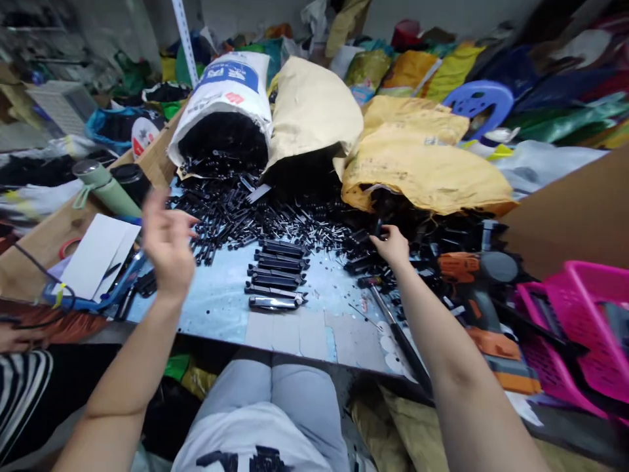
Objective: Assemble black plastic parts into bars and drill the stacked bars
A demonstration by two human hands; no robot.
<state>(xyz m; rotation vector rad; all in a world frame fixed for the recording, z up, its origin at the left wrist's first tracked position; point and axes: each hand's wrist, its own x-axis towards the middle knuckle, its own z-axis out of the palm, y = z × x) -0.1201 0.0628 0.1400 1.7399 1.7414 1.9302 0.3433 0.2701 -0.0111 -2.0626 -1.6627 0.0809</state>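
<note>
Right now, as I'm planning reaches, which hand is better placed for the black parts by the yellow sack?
The right hand, probably: it reaches the black parts by the yellow sack, while the left hand is away to the left.

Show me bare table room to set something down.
Left of the row of black pieces, blue tabletop lies bare, bordered by loose black parts behind. The grey strip in front of that row, facing the person's lap, is also free. Crowded: the back, by the sacks, and the right, with hammer, drill and pink basket.
</note>
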